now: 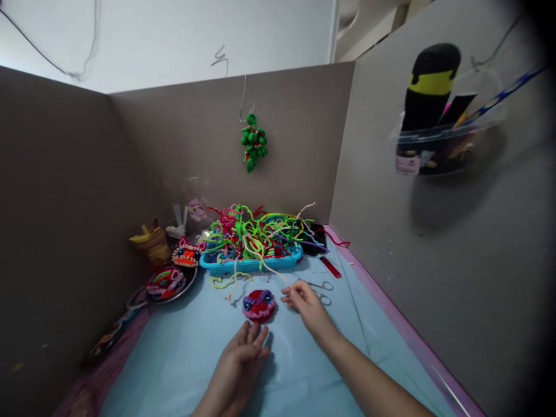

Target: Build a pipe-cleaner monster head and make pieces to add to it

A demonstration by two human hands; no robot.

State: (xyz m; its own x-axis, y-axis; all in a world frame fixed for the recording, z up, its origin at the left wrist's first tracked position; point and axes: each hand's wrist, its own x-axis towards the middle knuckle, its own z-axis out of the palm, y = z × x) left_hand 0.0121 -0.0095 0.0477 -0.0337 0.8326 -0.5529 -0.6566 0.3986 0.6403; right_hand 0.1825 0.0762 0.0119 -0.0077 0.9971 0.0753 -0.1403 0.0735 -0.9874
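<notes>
On the blue table cover lies a round red craft piece [259, 307] with purple and pink pipe-cleaner trim and two dark eye-like beads. My left hand [243, 359] is just in front of it, fingers apart and palm partly upturned, holding nothing. To its right, my right hand [304, 304] has its thumb and fingers drawn together; whatever may be between them is too small to make out. A pale pipe cleaner [271, 269] reaches from the tray to near those fingers. Scissors [324, 292] lie partly hidden behind my right hand.
A blue tray [234, 268] heaped with coloured pipe cleaners stands at the back. Finished-looking craft pieces sit in a metal dish [186, 284] at left. A red strip [330, 267] lies right. A clear tool holder [443, 136] hangs on the right panel.
</notes>
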